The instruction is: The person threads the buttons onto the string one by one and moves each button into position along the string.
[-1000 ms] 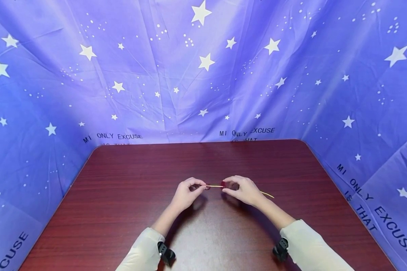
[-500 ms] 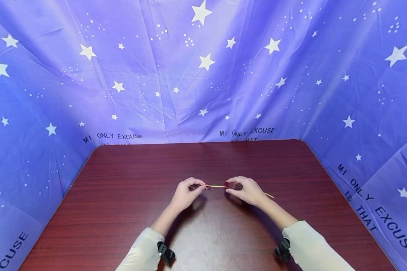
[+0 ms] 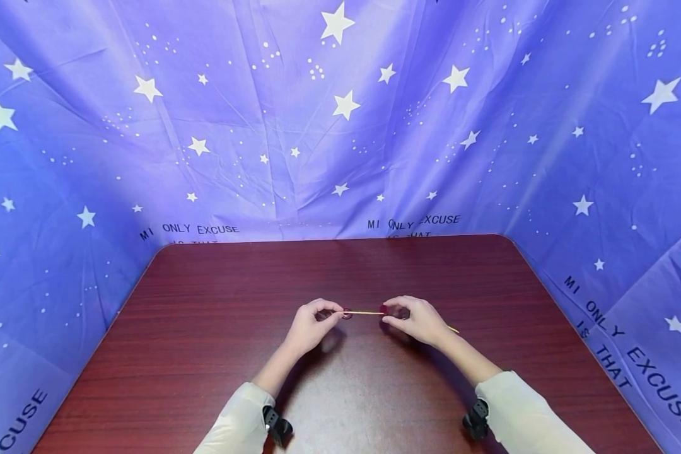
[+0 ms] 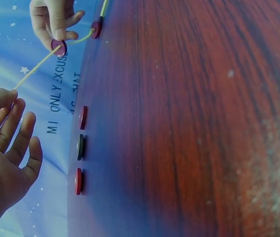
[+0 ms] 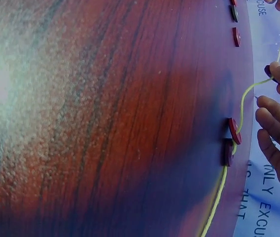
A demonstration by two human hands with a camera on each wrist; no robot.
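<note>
The person's left hand (image 3: 309,325) pinches the yellow cord (image 3: 366,313) between thumb and forefinger, the other fingers loosely bent. The right hand (image 3: 417,321) grips a threaded disc (image 4: 58,48) by its edge, thumb against fingertips. The cord runs straight between the hands, passes through that disc, then curves slack to two more threaded discs (image 5: 234,131) beside each other on the table (image 3: 204,353). The discs are round, thin and dark red; the cord is slender. Three loose discs (image 4: 80,147), two red and one dark, stand out against the glossy, streaked wood-grain tabletop.
</note>
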